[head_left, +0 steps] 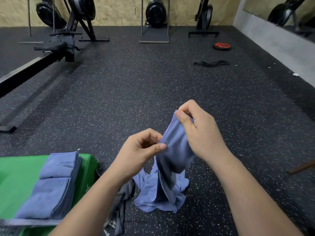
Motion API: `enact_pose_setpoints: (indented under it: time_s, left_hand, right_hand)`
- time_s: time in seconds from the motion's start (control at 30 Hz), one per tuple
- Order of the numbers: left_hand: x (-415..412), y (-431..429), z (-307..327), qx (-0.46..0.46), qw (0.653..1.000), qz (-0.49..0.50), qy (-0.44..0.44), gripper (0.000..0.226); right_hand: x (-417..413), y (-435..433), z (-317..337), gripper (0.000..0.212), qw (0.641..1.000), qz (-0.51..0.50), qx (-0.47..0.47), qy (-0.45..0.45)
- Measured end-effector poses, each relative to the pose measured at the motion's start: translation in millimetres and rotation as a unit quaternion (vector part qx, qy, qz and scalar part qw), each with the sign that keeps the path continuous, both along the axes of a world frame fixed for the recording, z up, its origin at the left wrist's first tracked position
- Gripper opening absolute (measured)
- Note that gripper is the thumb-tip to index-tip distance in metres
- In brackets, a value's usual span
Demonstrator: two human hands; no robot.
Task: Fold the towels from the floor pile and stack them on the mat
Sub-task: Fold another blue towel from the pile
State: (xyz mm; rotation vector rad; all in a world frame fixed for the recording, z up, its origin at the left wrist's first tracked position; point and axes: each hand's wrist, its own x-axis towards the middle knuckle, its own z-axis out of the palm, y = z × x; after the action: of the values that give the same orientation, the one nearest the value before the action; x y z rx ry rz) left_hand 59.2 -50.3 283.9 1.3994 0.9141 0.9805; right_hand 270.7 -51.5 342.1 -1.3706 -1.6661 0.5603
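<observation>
Soft blue cloth towel (pixel 175 147) up in the air, just right of the flat green mat (pixel 17 176), hanging long-way down, bottom end bunched on the black speckled rubber floor (pixel 136 91). Top edge pinched by both hands: right hand (pixel 197 130) higher, left hand (pixel 141 150) lower and nearer the mat. Fingers (pixel 182 117) curled tight on the hem. Stack of folded blue towels (pixel 51 184) on the mat. Grey mesh thing (pixel 122 198), maybe a bag, beside the mat. Black gym machines (pixel 156 14) far beyond it.

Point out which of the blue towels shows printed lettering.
The folded towel at the far end of the green mat; the nearer folded one and the lifted towel show plain cloth.
</observation>
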Motion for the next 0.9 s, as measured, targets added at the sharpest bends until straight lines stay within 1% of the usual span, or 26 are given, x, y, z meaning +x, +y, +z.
enact_pose_setpoints:
  time_s: [0.13,0.27,0.4,0.5,0.6,0.7,0.77,0.83,0.9]
  left_hand:
    - [-10.6,5.3,2.3,0.012,1.000,0.014,0.021,0.015]
    - [-14.9,7.1,3.6,0.005,1.000,0.004,0.026,0.014]
    - [-8.2,-1.4,-4.5,-0.038,0.996,-0.071,0.031,0.011]
    - [-6.2,-5.2,-11.6,-0.044,0.990,-0.111,0.078,0.022]
    - [-15.7,1.7,-8.6,-0.049,0.990,-0.092,0.097,0.025]
    - [-30.1,10.2,-7.5,-0.040,0.991,-0.066,0.111,0.038]
    - [-38.7,13.8,-7.4,-0.035,0.991,-0.038,0.122,0.043]
    - [-45.7,17.5,-6.9,-0.032,0.992,-0.017,0.119,0.037]
    - [-49.5,19.9,-7.0,-0.024,0.992,0.002,0.123,0.021]
  right_hand:
    - [-1.0,0.5,-3.8,0.021,0.999,-0.027,-0.033,-0.004]
    - [-3.4,-0.7,2.3,0.022,0.999,-0.004,-0.040,-0.002]
    - [-1.9,-1.1,4.1,0.020,0.999,-0.018,-0.025,0.010]
    - [5.0,-0.8,6.4,0.019,0.999,-0.050,-0.006,0.010]
    - [15.1,-1.7,10.1,0.016,0.995,-0.090,0.026,0.023]
    - [26.4,-0.4,12.2,0.015,0.989,-0.132,0.061,0.035]
    - [34.0,1.3,12.5,0.015,0.981,-0.167,0.085,0.043]
    - [38.0,2.2,13.1,0.015,0.976,-0.189,0.099,0.051]
    - [38.0,1.9,12.3,0.015,0.976,-0.186,0.100,0.050]
